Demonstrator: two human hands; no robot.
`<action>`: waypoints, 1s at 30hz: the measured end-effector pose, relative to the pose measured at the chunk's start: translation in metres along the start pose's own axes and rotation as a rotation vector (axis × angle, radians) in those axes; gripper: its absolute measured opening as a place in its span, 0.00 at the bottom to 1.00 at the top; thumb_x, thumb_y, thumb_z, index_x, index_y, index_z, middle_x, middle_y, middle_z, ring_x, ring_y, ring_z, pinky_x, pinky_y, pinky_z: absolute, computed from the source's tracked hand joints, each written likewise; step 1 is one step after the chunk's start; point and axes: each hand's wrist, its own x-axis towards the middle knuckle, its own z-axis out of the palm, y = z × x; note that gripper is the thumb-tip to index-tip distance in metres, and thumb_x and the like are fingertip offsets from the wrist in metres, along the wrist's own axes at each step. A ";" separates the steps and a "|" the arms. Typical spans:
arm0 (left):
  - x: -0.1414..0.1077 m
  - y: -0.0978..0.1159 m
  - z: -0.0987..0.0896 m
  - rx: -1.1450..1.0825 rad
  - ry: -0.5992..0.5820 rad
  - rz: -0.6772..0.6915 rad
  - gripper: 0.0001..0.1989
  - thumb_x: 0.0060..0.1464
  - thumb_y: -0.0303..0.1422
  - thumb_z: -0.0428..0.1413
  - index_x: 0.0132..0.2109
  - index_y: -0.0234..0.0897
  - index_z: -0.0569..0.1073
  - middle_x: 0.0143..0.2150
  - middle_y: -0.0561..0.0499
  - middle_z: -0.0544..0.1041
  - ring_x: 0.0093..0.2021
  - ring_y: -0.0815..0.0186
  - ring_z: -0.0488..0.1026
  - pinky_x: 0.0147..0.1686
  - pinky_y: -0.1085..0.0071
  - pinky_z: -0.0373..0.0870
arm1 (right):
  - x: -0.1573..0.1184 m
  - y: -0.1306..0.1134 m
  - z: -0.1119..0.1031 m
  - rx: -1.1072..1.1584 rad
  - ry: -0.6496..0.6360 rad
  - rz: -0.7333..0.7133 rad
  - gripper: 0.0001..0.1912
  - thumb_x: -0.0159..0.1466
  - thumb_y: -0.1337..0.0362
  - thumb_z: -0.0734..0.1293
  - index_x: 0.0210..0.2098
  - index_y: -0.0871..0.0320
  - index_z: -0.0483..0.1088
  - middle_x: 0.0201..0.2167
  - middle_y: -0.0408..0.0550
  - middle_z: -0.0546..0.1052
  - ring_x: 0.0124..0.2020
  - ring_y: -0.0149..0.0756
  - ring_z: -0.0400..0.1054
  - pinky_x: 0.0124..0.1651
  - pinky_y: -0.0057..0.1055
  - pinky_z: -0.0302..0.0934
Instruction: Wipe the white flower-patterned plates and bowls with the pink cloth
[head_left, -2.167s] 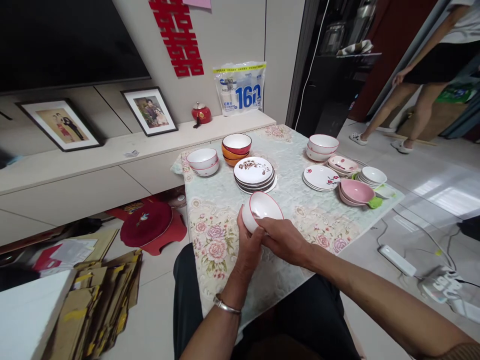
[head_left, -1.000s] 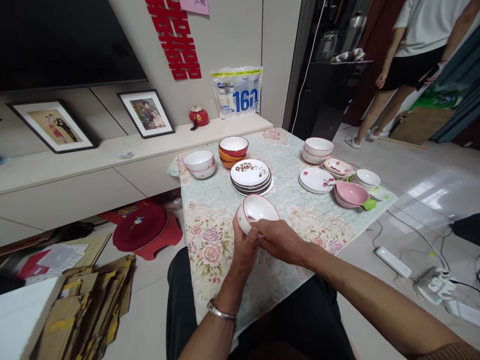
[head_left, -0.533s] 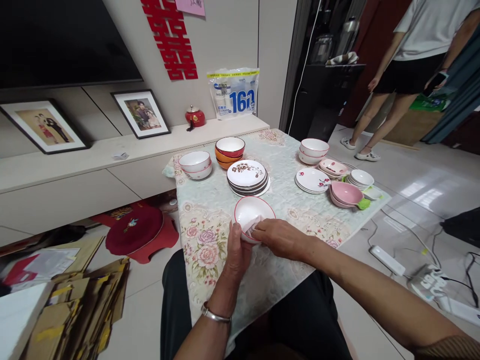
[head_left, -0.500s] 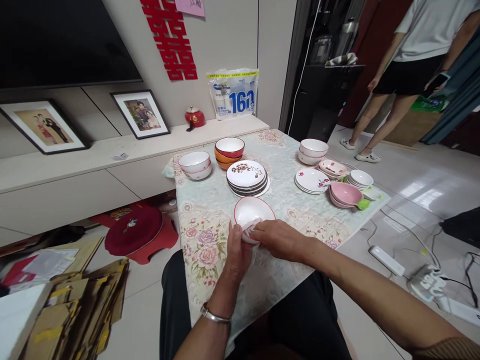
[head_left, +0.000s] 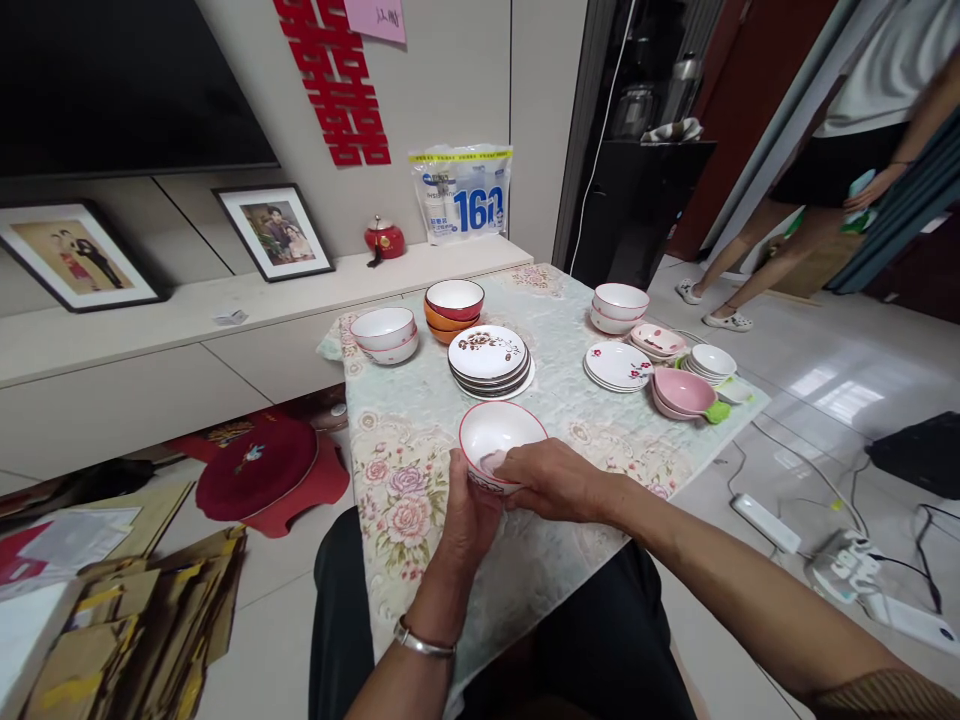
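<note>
A white bowl (head_left: 501, 425) with a red rim is held over the near part of the table, tilted towards me. My left hand (head_left: 470, 515) grips it from the left and below, thumb up against the rim. At the near rim, my right hand (head_left: 551, 480) has its fingers closed on a pale cloth (head_left: 493, 461) pressed against the bowl's inside; most of the cloth is hidden by the fingers. Just beyond the bowl stands a stack of plates (head_left: 487, 352) with a brown flower pattern. Behind it are orange and red bowls (head_left: 454, 300) and a pair of white bowls (head_left: 383, 328).
To the right lie flowered plates (head_left: 616, 362), pink bowls (head_left: 685, 390), small white dishes (head_left: 712, 360) and stacked white bowls (head_left: 620, 300) on the flowered tablecloth (head_left: 409, 510). A red stool (head_left: 259, 465) and flattened cardboard (head_left: 150, 620) are at left. A person (head_left: 847, 150) stands at far right.
The bowl shows more of its inside, and my right hand's fingers have shifted slightly along the near rim. The person at right has changed stance and arm position. My view has shifted a little.
</note>
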 end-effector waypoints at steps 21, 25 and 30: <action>-0.001 0.007 -0.001 0.042 -0.122 0.011 0.24 0.52 0.44 0.65 0.52 0.31 0.79 0.50 0.38 0.82 0.57 0.45 0.74 0.59 0.51 0.69 | 0.015 0.058 0.023 0.808 0.875 0.514 0.23 0.60 0.43 0.67 0.23 0.55 0.64 0.22 0.40 0.65 0.29 0.34 0.59 0.33 0.30 0.57; 0.002 0.005 -0.002 0.083 -0.056 0.100 0.19 0.50 0.42 0.67 0.44 0.33 0.81 0.44 0.41 0.84 0.53 0.48 0.77 0.54 0.55 0.72 | 0.013 0.050 0.019 0.499 0.963 0.467 0.12 0.62 0.53 0.68 0.29 0.55 0.72 0.32 0.46 0.74 0.41 0.41 0.67 0.48 0.37 0.60; 0.000 0.006 0.005 0.115 -0.069 0.133 0.20 0.54 0.43 0.64 0.48 0.34 0.80 0.45 0.42 0.83 0.52 0.50 0.77 0.52 0.57 0.71 | 0.012 0.005 0.014 0.155 0.936 0.229 0.09 0.68 0.60 0.64 0.34 0.54 0.75 0.36 0.50 0.75 0.44 0.43 0.67 0.51 0.42 0.60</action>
